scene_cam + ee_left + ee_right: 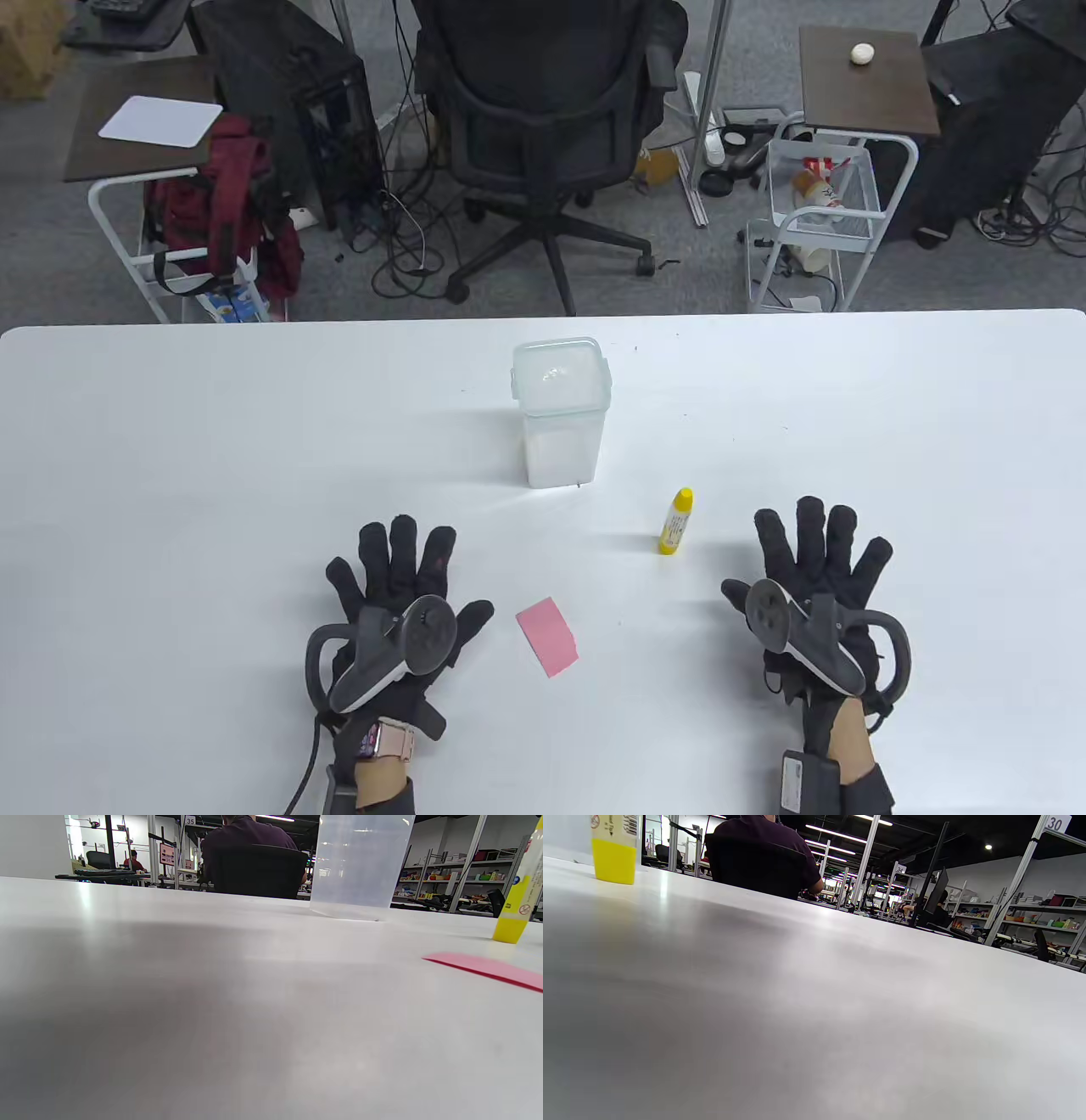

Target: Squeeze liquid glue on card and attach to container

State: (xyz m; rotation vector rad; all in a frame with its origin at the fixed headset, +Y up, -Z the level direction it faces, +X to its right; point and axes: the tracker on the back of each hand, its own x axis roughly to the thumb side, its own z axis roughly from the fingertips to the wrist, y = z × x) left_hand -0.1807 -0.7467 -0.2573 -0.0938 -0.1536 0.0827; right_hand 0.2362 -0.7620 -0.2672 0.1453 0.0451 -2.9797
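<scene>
A pink card [548,635] lies flat on the white table [170,441] between my hands; it also shows in the left wrist view [488,969]. A yellow glue bottle [675,521] stands upright, capped, right of centre; it shows in the left wrist view [515,906] and the right wrist view [614,853]. A clear lidded container [559,409] stands upright behind the card, also in the left wrist view [360,866]. My left hand [399,586] rests flat and spread, left of the card. My right hand [819,560] rests flat and spread, right of the bottle. Both hold nothing.
Beyond the table's far edge stand a black office chair [543,110], a cart with a red backpack [225,204] at the left and a white wire cart [819,204] at the right.
</scene>
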